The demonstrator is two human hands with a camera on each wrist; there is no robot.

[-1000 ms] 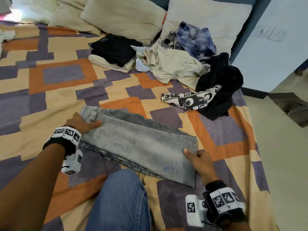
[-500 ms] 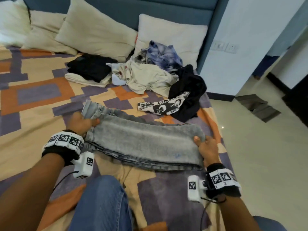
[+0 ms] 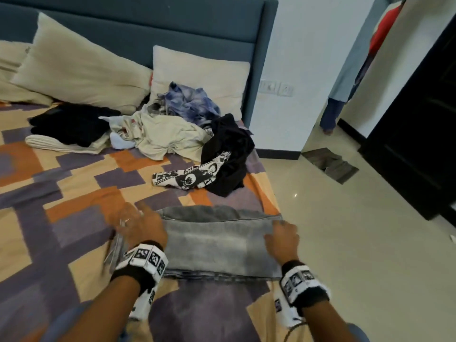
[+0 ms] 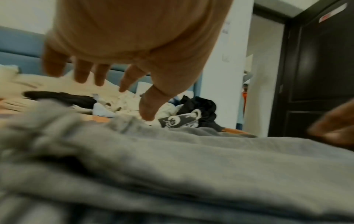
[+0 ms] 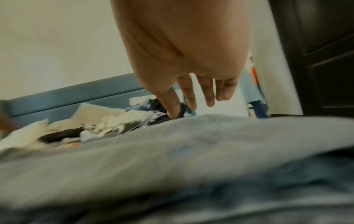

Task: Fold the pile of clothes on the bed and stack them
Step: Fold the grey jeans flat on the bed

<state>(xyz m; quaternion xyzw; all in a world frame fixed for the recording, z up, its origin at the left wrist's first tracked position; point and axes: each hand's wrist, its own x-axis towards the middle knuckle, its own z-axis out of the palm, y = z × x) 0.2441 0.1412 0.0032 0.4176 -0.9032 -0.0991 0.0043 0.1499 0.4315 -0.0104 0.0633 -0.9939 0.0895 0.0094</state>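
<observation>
The grey jeans point(image 3: 217, 245) lie folded into a compact rectangle low in the centre of the head view, at the near right edge of the bed point(image 3: 61, 213), likely kept close so both arms can square the bundle up. The left hand point(image 3: 138, 225) sits over the bundle's left end, fingers spread and mostly straight; in the left wrist view they hang above the denim, only the thumb reaching near it, so it grips nothing. The right hand point(image 3: 282, 239) rests at the right end, fingers extended and relaxed, the forefinger seeming to meet the cloth's far edge in the right wrist view; it also holds nothing. Unfolded clothes point(image 3: 172, 134) stay heaped in the upper middle of the frame against a pillow point(image 3: 204, 72), beside a small stack point(image 3: 66, 132) at centre left, probably where the jeans belong
</observation>
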